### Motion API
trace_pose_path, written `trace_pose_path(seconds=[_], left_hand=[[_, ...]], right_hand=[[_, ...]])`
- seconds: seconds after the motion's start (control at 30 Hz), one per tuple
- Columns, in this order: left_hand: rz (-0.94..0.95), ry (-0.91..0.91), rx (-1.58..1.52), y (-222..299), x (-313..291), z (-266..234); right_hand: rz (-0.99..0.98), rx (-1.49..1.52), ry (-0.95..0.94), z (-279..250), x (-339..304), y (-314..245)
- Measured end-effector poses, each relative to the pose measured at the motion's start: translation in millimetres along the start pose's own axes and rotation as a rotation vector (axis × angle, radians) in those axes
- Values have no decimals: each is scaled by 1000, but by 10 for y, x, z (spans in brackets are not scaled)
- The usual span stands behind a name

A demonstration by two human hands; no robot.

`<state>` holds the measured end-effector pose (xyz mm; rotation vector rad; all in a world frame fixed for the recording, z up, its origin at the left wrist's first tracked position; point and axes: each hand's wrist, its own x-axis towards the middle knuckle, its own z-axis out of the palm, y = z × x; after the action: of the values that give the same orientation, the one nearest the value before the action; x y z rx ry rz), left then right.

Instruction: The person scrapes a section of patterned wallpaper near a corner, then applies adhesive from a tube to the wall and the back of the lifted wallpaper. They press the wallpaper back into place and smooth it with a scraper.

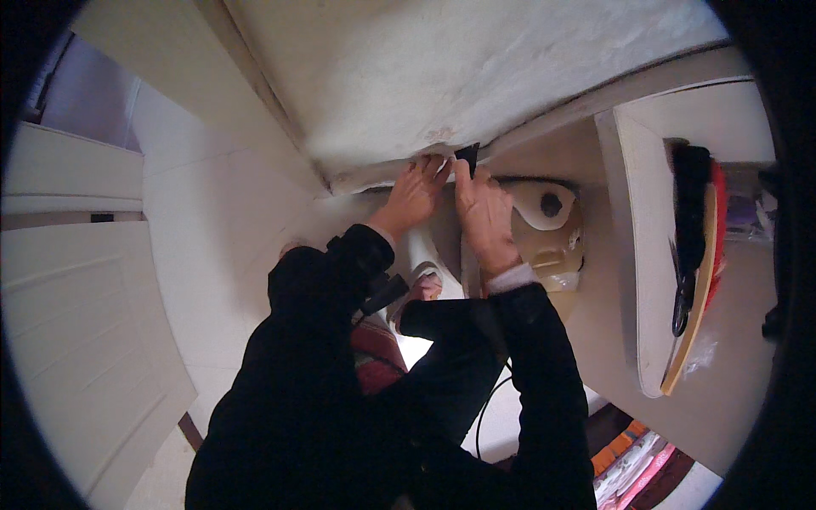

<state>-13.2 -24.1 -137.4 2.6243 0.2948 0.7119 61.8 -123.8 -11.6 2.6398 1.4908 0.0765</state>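
Black sleeves (535,357) cover both arms, which reach up to the bottom edge of a big white wall (408,76). The right hand (487,217) has a closed grip on a small, flat black piece (469,155). The black piece pokes up past the fingers, right by the edge of the wall. The left hand (412,197) is just beside it, with bent fingers at the same edge. I cannot tell if the left grip has hold of anything.

Near the right hand, on its right side, is a cream-coloured thing (531,251) with a shiny, see-through wrap and a round dark spot (551,204). Farther right is a white tray (650,255). In it are a long black thing (691,191), a curved yellow stick (690,297) and something red (720,204), all close together.

A thin black cord (480,421) hangs between the arms. Folded, bright cloths (633,484) lie low on the right. On the left is a pale door (93,340) with grooves, near the pale floor (200,229).
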Motion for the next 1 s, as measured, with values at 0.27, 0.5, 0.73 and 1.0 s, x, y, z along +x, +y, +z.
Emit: trace_pose_path(seconds=[0.27, 0.5, 0.73, 1.0], left_hand=[[-74, -137, -2, 77, 25, 57], [-7, -62, 42, 84, 35, 85], [-35, -161, 31, 77, 47, 86], [-88, -216, -25, 83, 72, 74]], right_hand=[[93, -87, 86, -198, 11, 143], [65, -11, 96, -184, 24, 117], [61, -3, 228, -609, -8, 108], [66, -12, 221, -712, 46, 218]])
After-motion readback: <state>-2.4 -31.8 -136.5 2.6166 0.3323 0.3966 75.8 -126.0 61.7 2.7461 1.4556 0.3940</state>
